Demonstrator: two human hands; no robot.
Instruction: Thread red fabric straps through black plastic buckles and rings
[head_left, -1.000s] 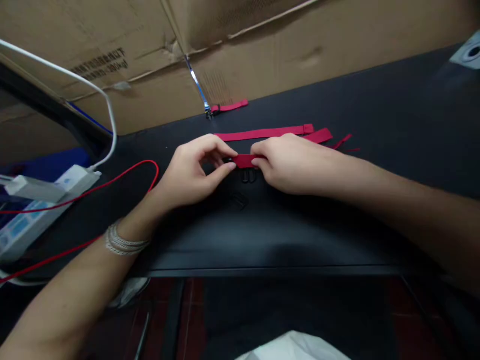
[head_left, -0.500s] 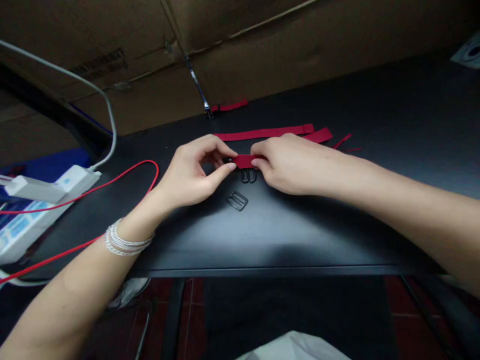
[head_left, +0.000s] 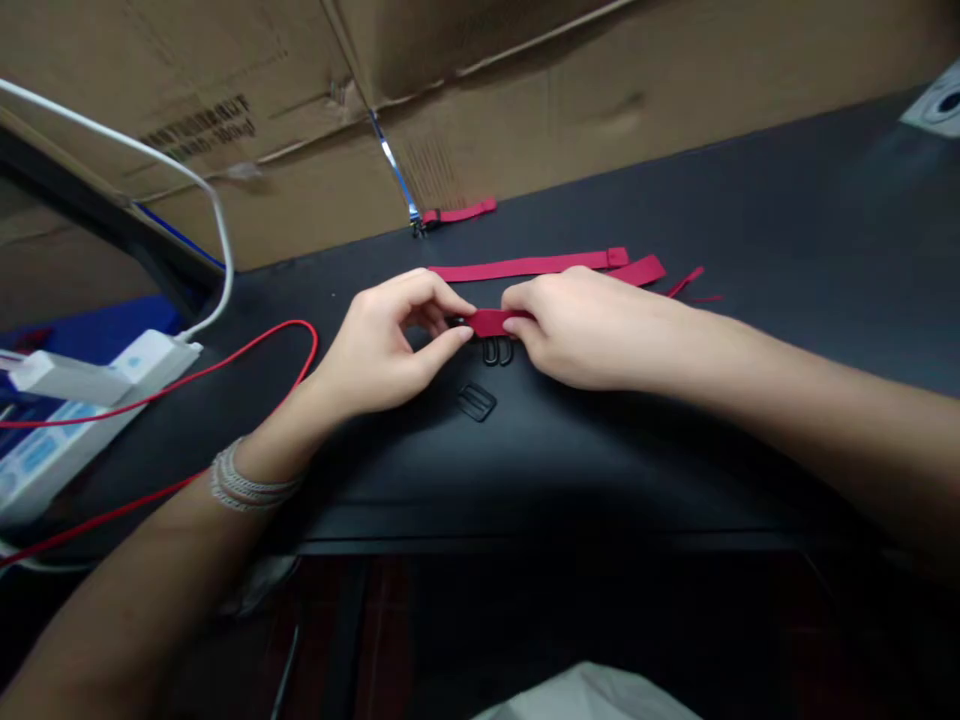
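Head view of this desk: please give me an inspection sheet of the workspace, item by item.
Surface: black desk, front edge below the hands.
Job's things: red strap piece between the hands; black rings just below it; black slider buckle nearer; long red strap and second red strap beyond.
Clutter: red thread scraps; short red strap at the far edge.
Grippers: left hand and right hand both pinch the piece.
Cables: white cable, red cable, white power strip.
Surroundings: cardboard behind; red floor tiles below.
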